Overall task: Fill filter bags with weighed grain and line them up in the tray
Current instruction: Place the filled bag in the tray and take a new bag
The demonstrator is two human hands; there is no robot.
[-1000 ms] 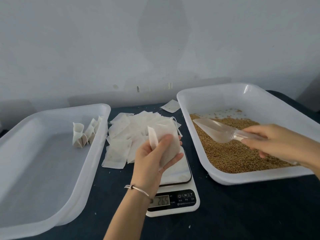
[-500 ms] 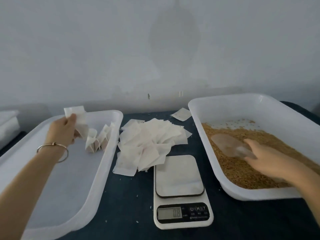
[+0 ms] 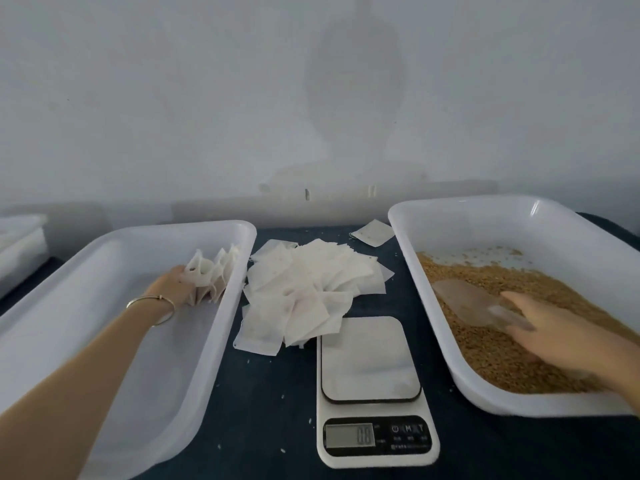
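Note:
My left hand point(image 3: 171, 285) is inside the empty white tray point(image 3: 211, 358) on the left. It holds a filled filter bag point(image 3: 198, 271) upright against the short row of filled bags point(image 3: 224, 271) at the tray's far right corner. My right hand point(image 3: 562, 336) lies in the right tray point(image 3: 446, 358) on the brown grain point(image 3: 498, 362). Its fingers close over the handle of the clear plastic scoop point(image 3: 465, 299), which rests flat on the grain. The grip itself is blurred.
A heap of empty filter bags point(image 3: 304, 292) lies between the trays, with one loose bag point(image 3: 372, 233) behind it. A white kitchen scale point(image 3: 370, 375) with a bare platform stands in front. Loose grains dot the dark table. A wall rises close behind.
My left hand carried the filled bag from above the scale into the left tray and lowered it beside the row. My right hand dropped the scoop onto the grain. The scale platform is bare.

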